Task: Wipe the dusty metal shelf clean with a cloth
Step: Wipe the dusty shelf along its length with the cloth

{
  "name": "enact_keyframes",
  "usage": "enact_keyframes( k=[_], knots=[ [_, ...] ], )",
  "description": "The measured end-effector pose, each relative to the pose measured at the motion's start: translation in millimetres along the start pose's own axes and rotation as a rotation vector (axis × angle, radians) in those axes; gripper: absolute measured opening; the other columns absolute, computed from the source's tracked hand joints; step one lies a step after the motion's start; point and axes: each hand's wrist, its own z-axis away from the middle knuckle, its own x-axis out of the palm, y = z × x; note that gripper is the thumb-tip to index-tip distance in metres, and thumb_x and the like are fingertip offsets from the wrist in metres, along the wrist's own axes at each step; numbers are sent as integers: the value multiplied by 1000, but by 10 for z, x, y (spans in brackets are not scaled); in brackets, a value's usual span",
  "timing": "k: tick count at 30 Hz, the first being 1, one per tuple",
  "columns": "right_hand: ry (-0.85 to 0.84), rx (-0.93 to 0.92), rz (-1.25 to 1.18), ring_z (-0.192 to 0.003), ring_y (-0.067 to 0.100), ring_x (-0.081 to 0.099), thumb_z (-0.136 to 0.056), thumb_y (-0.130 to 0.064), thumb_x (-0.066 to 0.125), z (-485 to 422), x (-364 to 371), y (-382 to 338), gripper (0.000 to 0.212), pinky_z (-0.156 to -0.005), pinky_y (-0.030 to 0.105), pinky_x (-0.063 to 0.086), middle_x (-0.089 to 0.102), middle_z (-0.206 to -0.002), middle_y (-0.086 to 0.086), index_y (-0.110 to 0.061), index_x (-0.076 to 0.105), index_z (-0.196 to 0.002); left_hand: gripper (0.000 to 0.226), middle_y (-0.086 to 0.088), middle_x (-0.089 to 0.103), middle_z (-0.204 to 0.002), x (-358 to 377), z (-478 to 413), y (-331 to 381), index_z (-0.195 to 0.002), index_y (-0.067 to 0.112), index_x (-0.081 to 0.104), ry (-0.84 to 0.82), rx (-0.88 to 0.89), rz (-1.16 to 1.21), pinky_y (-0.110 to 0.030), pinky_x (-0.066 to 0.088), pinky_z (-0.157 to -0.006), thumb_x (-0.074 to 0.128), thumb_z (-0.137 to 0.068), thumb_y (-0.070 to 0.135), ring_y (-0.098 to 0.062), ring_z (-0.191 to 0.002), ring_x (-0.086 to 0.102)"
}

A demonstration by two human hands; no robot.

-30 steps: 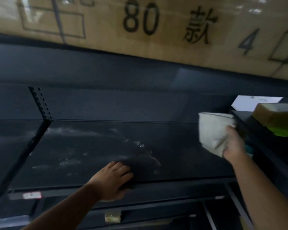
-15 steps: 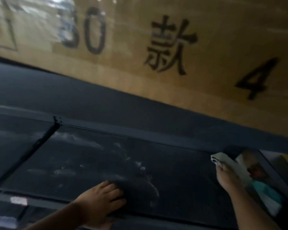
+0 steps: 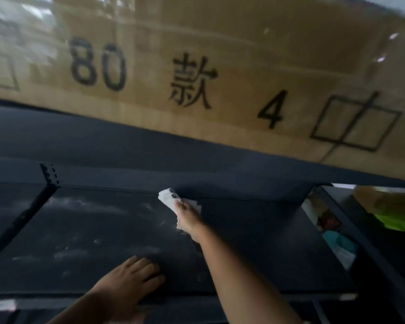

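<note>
The right hand [image 3: 188, 217] pressed the bunched cloth [image 3: 170, 198], its grip closed on it, at the back of the dusty shelf [image 3: 98, 232]. The left hand [image 3: 129, 280] lay flat and open on the shelf's front edge, probably for support.

Single view only: the camera is sitting on my head, looking forward and down into the shelf [image 3: 117, 235] bay. It is facing the back panel, tilted, so the horizon is sloping down to the right. It is close: my left hand [image 3: 129, 284] is filling the bottom edge and my right hand [image 3: 188, 217] is reaching to the rear of the bay. The box [image 3: 220, 66] above is crowding the whole top of the frame. The neighbouring bay is showing at the far right. Wide-angle bending is visible at the edges. The frame is somewhat blurred. No second view, so no overlap.
</note>
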Motion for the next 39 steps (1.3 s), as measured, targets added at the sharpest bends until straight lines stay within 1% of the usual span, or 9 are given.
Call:
enact_keyframes(
  k=[3,6,10,14,18,22,25,32,39],
  knots=[
    [78,145,-660,-112,27,59,-95,-44,48,228,-450,46,46,-89,41,49,62,-127,10,-15,55,-130,60,8,67,-106,-5,1,-8,-112,36,66,0,-4,15,-34,30,-95,57,-63,70,-16,-97,63],
    [253,168,-891,-93,30,69,-90,-51,52,538,-1115,225,45,-87,51,53,74,-102,10,-14,65,-110,64,7,66,-106,-24,3,13,-111,34,67,-6,-26,8,-34,30,-95,56,-58,68,-17,-97,62],
    [598,86,-774,-70,15,72,-92,-47,51,1049,-1785,456,36,-66,34,52,76,-89,2,-15,65,-101,57,4,63,-103,-20,23,40,-109,30,63,52,-52,63,-33,32,-91,58,-63,62,-19,-94,58],
    [872,133,-239,-98,28,58,-96,-44,45,1407,-2009,822,46,-91,44,44,59,-119,14,-8,57,-122,40,6,61,-98,-73,48,48,-101,30,60,113,-7,28,-33,36,-83,53,-74,58,-19,-90,55],
    [707,269,288,-87,35,60,-97,-42,39,1564,-1587,1136,48,-78,37,42,63,-96,17,-2,57,-114,27,9,61,-91,-146,208,31,-90,30,59,122,58,-40,-32,40,-80,51,-77,53,-16,-82,56],
    [733,2,772,-63,17,53,-90,-20,55,1448,-727,1146,12,-64,32,50,69,-88,6,-22,64,-98,38,14,63,-94,-142,750,-190,-96,35,64,69,-29,-46,-23,48,-81,48,-70,58,-11,-82,59],
    [706,7,868,-62,17,60,-90,-24,54,1346,-9,746,15,-58,31,50,70,-80,3,-20,68,-94,39,11,65,-93,-154,1215,-432,-96,33,66,74,-113,-15,-23,49,-77,50,-70,57,-13,-81,60],
    [456,-90,832,-118,33,55,-98,-34,37,1095,1811,-130,35,-109,46,35,66,-118,11,-20,61,-118,29,6,64,-87,-221,1818,-862,-92,30,68,183,-301,7,-27,46,-70,49,-82,49,-17,-76,60],
    [259,-21,332,-122,30,51,-98,-41,32,1002,2575,-564,43,-107,37,35,63,-125,12,-21,56,-127,32,0,62,-93,-77,1879,-903,-93,22,68,240,-415,183,-32,47,-77,50,-83,46,-21,-85,58]
  ],
)
